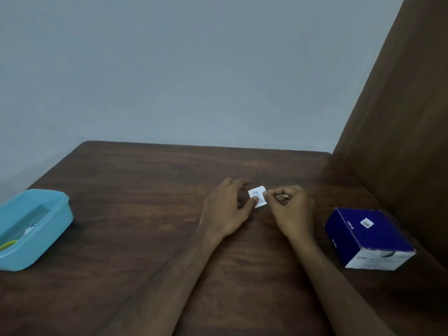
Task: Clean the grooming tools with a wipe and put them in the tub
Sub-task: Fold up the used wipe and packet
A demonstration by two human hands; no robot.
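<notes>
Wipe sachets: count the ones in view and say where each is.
1. A single small white wipe sachet is pinched between the left hand and the right hand above the table. More may be hidden inside the blue box.

A small white square wipe packet (257, 197) with faint grey print on its face was held up near the middle of the dark wooden table (145, 238), tilted so one corner pointed downward. It was pinched at its left edge by the left hand (226, 209) and at its right edge by the right hand (289, 209); whether it was torn open could not be told. The light blue plastic tub (36, 229), oblong with rounded corners and no lid, sat at the table's left edge, well apart from the packet. Inside it lay something yellow-green (8, 244) and a small pale item (30, 229), both too blurred to identify
</notes>
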